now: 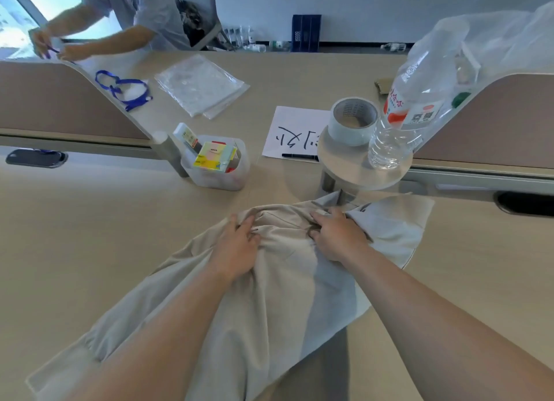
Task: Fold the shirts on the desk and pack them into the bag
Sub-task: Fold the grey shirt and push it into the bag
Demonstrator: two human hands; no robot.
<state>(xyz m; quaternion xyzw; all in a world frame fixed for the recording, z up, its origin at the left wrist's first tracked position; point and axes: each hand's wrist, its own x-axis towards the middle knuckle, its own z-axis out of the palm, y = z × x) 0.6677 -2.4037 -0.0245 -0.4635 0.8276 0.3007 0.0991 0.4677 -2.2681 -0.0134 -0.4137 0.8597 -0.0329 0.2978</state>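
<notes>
A beige shirt (278, 283) lies crumpled across the near part of the desk (90, 235), its collar end pointing away from me. My left hand (236, 247) grips a bunch of its fabric near the left shoulder. My right hand (338, 235) pinches the cloth by the collar, beside a pale sleeve spread to the right. Flat clear plastic bags (201, 84) lie stacked on the far desk, beyond the divider.
A clear tub of sticky notes (215, 163) stands left of centre. A round stand (359, 166) carries a tape roll (353, 121) and a water bottle (401, 121). A written sheet with a pen (293, 133) lies behind. A person (135, 13) works at far left.
</notes>
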